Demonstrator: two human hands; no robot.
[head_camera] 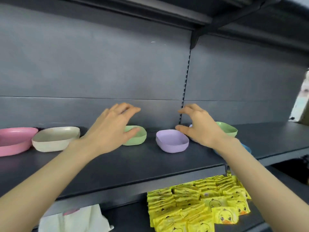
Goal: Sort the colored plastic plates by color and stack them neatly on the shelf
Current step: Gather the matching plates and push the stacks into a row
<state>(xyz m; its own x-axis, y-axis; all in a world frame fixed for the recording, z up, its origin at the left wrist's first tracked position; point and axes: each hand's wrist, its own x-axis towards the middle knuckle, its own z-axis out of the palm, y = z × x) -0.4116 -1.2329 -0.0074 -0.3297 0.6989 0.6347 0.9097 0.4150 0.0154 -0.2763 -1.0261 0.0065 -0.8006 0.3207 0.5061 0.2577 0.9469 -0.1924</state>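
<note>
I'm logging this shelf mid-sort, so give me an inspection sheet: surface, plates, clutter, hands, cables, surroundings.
Surface: dark grey shelf, plates in a loose row.
Job's things: pink plate, cream plate, green plate, purple plate, second green plate; blue plate mostly hidden by the right forearm.
Clutter: nothing seen.
Hands: left hand open over the green plate; right hand open beside the purple plate; neither holds anything.
Cables: nothing seen.
Surroundings: yellow packets and a white bag on the shelf below.

Soft even light, slight blur, warped edges
</note>
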